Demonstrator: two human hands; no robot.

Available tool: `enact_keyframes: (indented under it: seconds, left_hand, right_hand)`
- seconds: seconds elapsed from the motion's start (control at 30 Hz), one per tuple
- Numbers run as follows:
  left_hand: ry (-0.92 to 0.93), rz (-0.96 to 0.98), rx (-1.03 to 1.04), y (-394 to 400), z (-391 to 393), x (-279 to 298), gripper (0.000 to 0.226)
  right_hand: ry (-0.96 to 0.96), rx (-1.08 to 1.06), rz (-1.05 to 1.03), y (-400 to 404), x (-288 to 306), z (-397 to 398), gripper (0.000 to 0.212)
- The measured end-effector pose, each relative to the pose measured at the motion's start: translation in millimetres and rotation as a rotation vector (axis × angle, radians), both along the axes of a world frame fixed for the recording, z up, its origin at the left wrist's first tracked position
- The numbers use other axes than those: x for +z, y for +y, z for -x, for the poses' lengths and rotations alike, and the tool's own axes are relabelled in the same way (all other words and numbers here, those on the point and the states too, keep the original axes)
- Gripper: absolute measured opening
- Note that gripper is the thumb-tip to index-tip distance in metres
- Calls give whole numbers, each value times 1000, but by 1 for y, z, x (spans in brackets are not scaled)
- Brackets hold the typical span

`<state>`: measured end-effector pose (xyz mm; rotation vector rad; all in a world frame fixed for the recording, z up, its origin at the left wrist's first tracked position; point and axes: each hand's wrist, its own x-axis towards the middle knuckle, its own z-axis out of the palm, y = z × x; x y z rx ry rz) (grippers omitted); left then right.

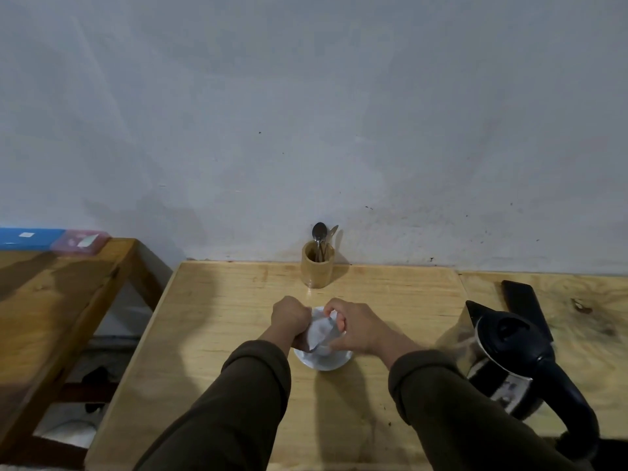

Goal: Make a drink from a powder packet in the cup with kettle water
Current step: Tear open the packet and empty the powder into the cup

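Packet (pixel 321 329), pale and blurred, sits pinched between our left hand (pixel 290 316) and right hand (pixel 355 329), each grip curled tight on it, directly above the white cup (pixel 323 360) mid-surface. Kettle (pixel 509 355) stands near the right edge; a wooden spoon holder (pixel 317 265) at the back edge.

A light wooden table (pixel 217 321) stands against a grey wall. At its back edge, against the wall, stands a wooden holder (pixel 317 265) with spoons (pixel 319 232) upright in it. Nearer the front, about the middle, sits a white cup (pixel 323 360). To the right stands a steel kettle (pixel 503 355) with a black lid and handle, and behind it a black phone (pixel 525 305) lies flat. To the left is a second, darker wooden bench (pixel 51 300), apart from the table, with a blue box (pixel 30 239) and a pink box (pixel 81 243) at its back.
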<state>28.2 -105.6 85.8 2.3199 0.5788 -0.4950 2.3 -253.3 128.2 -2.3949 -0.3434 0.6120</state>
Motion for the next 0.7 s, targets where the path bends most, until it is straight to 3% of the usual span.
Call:
enact_keyframes:
  seconds: [0.07,0.2,0.3,0.43,0.5,0.6,0.7]
  left_hand:
    - [32,-21,7,-2,0,0,33]
    - [81,-62,-21,-8,-4,2,30]
    - [108,-88,-47,-8,-6,6,29]
    - [170,-89,-79,-8,-13,12,23]
    - [181,11,-47,-8,-17,17,24]
    - [224,143,-30,-8,-23,20,45]
    - [256,353,126,-6,-26,24,44]
  right_hand:
    - [-23,4,34,2,-7,1,50]
    - [-148,36,50,2,-19,0,31]
    - [-161,-9,-25,-1,-22,3,21]
    - [-160,-105,-103,-6,-23,3,22]
    - [-134,-151,-134,-7,-25,2,18]
    - [-104,-203,-167,-9,-29,0,12]
    - [-95,-239,-192,-10,-33,-3,6]
